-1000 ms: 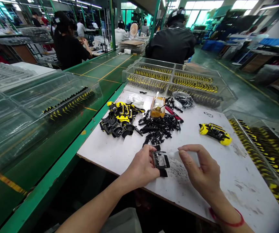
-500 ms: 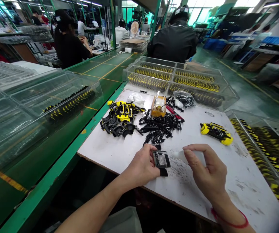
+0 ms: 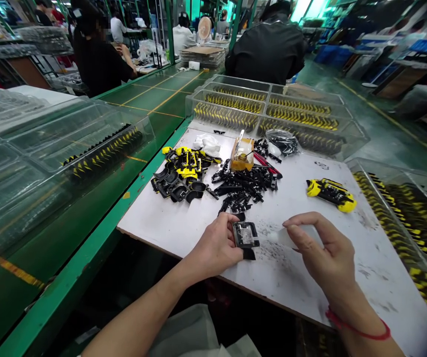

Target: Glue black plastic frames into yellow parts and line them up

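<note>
My left hand (image 3: 219, 245) is closed around a black plastic part (image 3: 246, 235) with a squarish, light-coloured middle, held over the front of the white board (image 3: 284, 302). To its right my right hand (image 3: 325, 250) is pinched, thumb against fingers; something pale and translucent shows by the fingertips, too unclear to name. Beyond my left hand lies a heap of small black parts (image 3: 248, 183). Left of that heap is a pile of yellow and black parts (image 3: 187, 171). A yellow-black assembly (image 3: 331, 194) lies at the board's right side.
An orange-yellow box (image 3: 242, 154), red tool handles (image 3: 267, 163) and a bag of black parts (image 3: 282, 143) stand behind the heap. Clear trays (image 3: 265, 106) of yellow-black parts line the back, with others left and right. A person in black (image 3: 265, 52) sits beyond.
The view has tilted slightly downward. My right hand has shifted a little to the right, away from the black part, which my left hand still holds.
</note>
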